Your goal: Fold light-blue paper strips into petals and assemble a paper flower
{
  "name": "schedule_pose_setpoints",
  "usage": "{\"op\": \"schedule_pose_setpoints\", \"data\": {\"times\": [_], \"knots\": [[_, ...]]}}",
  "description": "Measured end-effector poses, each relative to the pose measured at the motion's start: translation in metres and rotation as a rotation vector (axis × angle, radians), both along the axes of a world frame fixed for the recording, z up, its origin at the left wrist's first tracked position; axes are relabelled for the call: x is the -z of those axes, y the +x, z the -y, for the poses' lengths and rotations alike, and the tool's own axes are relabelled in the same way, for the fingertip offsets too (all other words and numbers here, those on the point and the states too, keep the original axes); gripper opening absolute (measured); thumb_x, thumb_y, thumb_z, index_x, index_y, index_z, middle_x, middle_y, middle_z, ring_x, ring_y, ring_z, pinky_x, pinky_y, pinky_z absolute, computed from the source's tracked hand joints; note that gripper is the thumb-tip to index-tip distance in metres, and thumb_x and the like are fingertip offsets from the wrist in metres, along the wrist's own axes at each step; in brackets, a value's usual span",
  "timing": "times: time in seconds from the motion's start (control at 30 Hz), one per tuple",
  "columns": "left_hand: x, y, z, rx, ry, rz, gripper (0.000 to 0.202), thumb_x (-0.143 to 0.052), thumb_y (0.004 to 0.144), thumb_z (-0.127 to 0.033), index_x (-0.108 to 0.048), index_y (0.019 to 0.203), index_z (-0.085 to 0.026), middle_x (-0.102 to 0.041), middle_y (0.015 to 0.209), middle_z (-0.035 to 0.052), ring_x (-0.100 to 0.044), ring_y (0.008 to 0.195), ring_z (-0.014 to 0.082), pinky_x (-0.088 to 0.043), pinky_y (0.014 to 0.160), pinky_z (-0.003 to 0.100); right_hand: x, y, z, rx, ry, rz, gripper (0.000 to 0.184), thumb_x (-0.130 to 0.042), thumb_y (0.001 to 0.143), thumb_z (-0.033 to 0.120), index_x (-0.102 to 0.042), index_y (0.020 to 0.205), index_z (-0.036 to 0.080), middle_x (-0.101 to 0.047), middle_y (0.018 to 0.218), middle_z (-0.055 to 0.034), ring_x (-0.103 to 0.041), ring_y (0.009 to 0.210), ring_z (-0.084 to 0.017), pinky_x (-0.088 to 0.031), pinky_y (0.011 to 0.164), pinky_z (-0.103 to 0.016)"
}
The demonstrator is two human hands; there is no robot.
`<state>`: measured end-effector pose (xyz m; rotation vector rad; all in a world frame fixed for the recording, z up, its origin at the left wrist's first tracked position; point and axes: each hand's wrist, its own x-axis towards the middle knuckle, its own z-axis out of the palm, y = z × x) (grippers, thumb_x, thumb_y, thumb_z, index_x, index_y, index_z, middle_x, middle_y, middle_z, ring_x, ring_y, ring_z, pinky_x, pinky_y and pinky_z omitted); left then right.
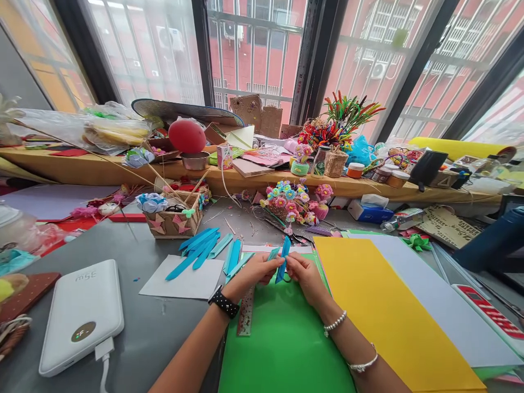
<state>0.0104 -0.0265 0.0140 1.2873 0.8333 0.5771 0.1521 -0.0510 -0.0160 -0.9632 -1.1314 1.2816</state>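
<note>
In the head view, I see the left hand (266,268) and the right hand (308,277) both pinching one blue strip (283,261) over the green sheet (286,344). More blue strips (197,249) lie to the left, some on white paper (164,284), near a little box (185,229).

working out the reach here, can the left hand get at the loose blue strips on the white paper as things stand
Probably yes: the loose blue strips lie uncovered on the white paper, near the left hand. Only low folded strips lie between, though that hand holds a blue piece.
</note>
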Motion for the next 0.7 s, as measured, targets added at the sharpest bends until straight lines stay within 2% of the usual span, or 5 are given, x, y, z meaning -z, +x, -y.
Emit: {"op": "schedule_pose_setpoints", "data": {"times": [0.13,0.23,0.4,0.53,0.7], "knots": [[0.007,0.007,-0.001,-0.079,0.273,-0.176,0.04,-0.048,0.067,-0.049,-0.032,0.048,-0.019,-0.027,0.04,-0.0075,-0.023,0.039,0.0059,-0.016,0.04,0.021,0.004,0.0,-0.003,0.156,0.128,0.175,0.016,-0.059,0.068,0.031,-0.067,0.074,0.019,-0.052,0.071,-0.001,-0.045,0.061,-0.011,-0.035,0.049,-0.021],[0.006,0.01,-0.001,-0.084,0.509,-0.316,0.035,-0.045,0.07,-0.046,-0.044,0.051,-0.016,-0.045,0.049,-0.0033,-0.039,0.049,0.0096,-0.028,0.048,0.02,0.007,0.002,-0.003,0.238,0.157,0.25,0.016,-0.058,0.069,0.031,-0.067,0.073,0.018,-0.055,0.076,-0.0034,-0.05,0.072,-0.014,-0.038,0.053,-0.022],[-0.023,-0.021,-0.006,-0.174,0.724,-0.739,0.028,-0.043,0.073,-0.039,-0.06,0.078,-0.017,-0.064,0.081,0.0042,-0.055,0.074,0.0186,-0.037,0.063,0.024,0.01,0.003,-0.004,0.273,0.063,0.214,0.023,-0.057,0.07,0.035,-0.065,0.079,0.016,-0.062,0.075,-0.0039,-0.053,0.067,-0.014,-0.041,0.057,-0.024],[-0.048,-0.074,-0.01,-0.477,0.567,-1.351,0.028,-0.04,0.074,-0.034,-0.058,0.085,-0.016,-0.063,0.088,0.0138,-0.058,0.08,0.027,-0.039,0.061,0.03,0.012,0.002,-0.005,0.29,0.055,0.187,0.026,-0.058,0.068,0.036,-0.066,0.08,0.015,-0.064,0.075,-0.0048,-0.055,0.066,-0.015,-0.042,0.059,-0.025],[-0.049,-0.111,-0.014,-0.403,0.365,-1.515,0.025,-0.046,0.069,-0.032,-0.059,0.082,-0.015,-0.062,0.093,0.0173,-0.057,0.086,0.0313,-0.04,0.06,0.033,0.011,0.001,-0.003,0.299,0.058,0.202,0.026,-0.059,0.068,0.037,-0.066,0.079,0.014,-0.064,0.07,-0.004,-0.054,0.061,-0.014,-0.041,0.053,-0.024]]}}
